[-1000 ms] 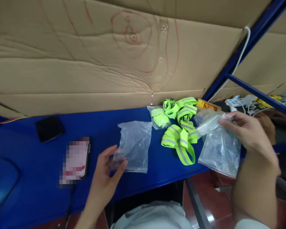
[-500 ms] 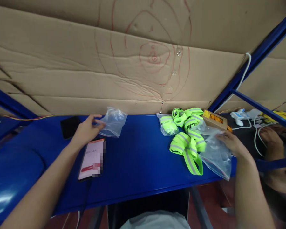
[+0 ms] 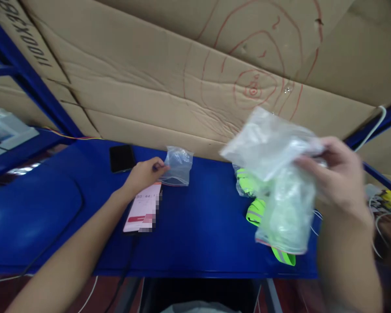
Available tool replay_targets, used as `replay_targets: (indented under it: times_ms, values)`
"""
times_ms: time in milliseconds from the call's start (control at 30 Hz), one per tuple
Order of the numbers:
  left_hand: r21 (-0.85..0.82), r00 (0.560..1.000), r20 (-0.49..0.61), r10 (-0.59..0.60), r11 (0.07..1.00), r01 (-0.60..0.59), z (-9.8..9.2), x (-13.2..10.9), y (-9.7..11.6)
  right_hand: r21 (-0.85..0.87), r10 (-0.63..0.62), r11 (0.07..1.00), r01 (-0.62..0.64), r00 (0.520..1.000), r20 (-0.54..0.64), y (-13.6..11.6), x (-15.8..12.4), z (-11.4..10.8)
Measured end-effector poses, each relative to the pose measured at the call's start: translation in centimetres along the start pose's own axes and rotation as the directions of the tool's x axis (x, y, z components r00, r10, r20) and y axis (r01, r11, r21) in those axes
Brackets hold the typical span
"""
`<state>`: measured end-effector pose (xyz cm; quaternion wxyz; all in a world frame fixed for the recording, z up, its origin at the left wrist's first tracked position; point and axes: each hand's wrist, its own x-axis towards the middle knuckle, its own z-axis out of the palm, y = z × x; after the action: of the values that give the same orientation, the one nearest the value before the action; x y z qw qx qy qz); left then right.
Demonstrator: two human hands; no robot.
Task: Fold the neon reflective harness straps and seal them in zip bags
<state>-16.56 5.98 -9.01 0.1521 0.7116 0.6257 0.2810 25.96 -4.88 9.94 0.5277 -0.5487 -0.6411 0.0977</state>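
Observation:
My left hand (image 3: 145, 174) reaches across the blue table (image 3: 198, 226) and pinches the edge of a small clear plastic bag (image 3: 179, 165) lying near the cardboard wall. My right hand (image 3: 339, 182) is raised and blurred, its fingers closed on a bunch of clear plastic bags (image 3: 276, 174) held up in the air. Behind those bags lie neon yellow-green reflective bands (image 3: 257, 211), mostly hidden, some inside a small bag.
A lit phone (image 3: 143, 208) with a cable lies just under my left wrist. A dark phone (image 3: 121, 157) lies further back. A cardboard wall (image 3: 182, 87) closes the back. Blue shelf posts stand left and right. Cables and another person's hand (image 3: 389, 226) show at the far right.
My left hand carried the small bag left and back, to beside the dark phone. My right hand lifted its bunch of bags off the table. The camera turned left.

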Motion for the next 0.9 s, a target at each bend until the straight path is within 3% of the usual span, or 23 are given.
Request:
replay_targets:
  times_ms: [33, 100, 167, 200, 300, 400, 533, 633, 767, 900]
  values:
    - [0.007, 0.999, 0.014, 0.031, 0.999, -0.031, 0.0, -0.2, 0.4, 0.079, -0.039, 0.996, 0.029, 0.991, 0.125, -0.7, 0.8, 3.3]
    - [0.025, 0.996, 0.034, 0.085, 0.996, -0.086, 0.0, -0.5, 1.0, 0.269, -0.026, 0.961, -0.063, 0.948, 0.318, -0.8, 1.9, 10.4]
    - [0.051, 0.990, 0.050, 0.129, 0.990, -0.131, 0.0, -0.7, 1.3, 0.415, 0.126, 0.839, -0.353, 0.867, 0.483, 0.5, 2.3, 17.0]
    - [0.068, 0.988, 0.058, 0.144, 0.987, -0.148, -0.1, -0.7, 1.3, 0.418, 0.163, 0.807, -0.417, 0.838, 0.521, 1.4, 2.1, 19.8]
    - [0.131, 0.983, 0.069, 0.169, 0.975, -0.177, -0.3, -0.8, 1.2, 0.393, 0.256, 0.741, -0.545, 0.770, 0.584, 4.3, 1.2, 25.0]
    - [0.180, 0.984, 0.044, 0.175, 0.967, -0.181, -0.3, -0.9, 1.2, 0.396, 0.292, 0.673, -0.625, 0.716, 0.634, 6.3, 1.0, 25.4]
    - [0.192, 0.984, 0.012, 0.178, 0.965, -0.177, -0.1, -1.2, 1.6, 0.428, 0.260, 0.627, -0.650, 0.693, 0.672, 7.0, 3.4, 22.1]
    - [0.144, 0.969, 0.084, 0.234, 0.959, -0.244, 0.3, -1.4, 1.9, 0.383, 0.263, 0.645, -0.661, 0.663, 0.701, 7.6, 5.3, 19.7]
    - [0.015, 0.903, 0.220, 0.368, 0.925, -0.381, 1.2, -1.8, 2.5, 0.183, 0.350, 0.675, -0.715, 0.528, 0.774, 9.8, 4.3, 19.1]
    - [-0.028, 0.876, 0.260, 0.407, 0.910, -0.415, 1.7, -1.9, 2.7, 0.058, 0.415, 0.647, -0.760, 0.416, 0.809, 11.0, 1.2, 21.9]
